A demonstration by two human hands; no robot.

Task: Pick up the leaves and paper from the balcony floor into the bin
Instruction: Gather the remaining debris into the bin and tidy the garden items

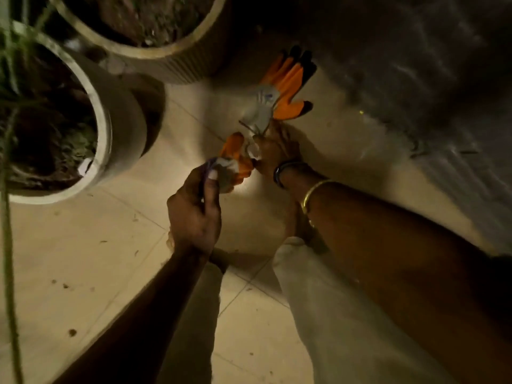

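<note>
My left hand [194, 209] is curled, thumb and fingers pinching a crumpled whitish scrap of paper [221, 164] with a purple streak on it, held above the floor. My right hand [274, 151], just beyond it, is closed round the grey cuff of an orange work glove with black fingertips [291, 79], whose fingers point away from me; a thin green stalk [248, 128] sticks out of the same grip. Between my two hands hangs a second piece of orange glove fabric [235, 153]; which hand has hold of it I cannot tell. On my right wrist sit a dark bangle [279, 170] and a thin gold bangle [313, 195], and my pale trouser leg [318, 300] is below that arm. The pale tiled balcony floor [97, 259] carries small dry leaf bits [72, 332]. To the left stands a round pale plant pot [110, 134] holding soil and a white scrap [84, 166], with a ribbed round pot [177, 59] behind it.
</note>
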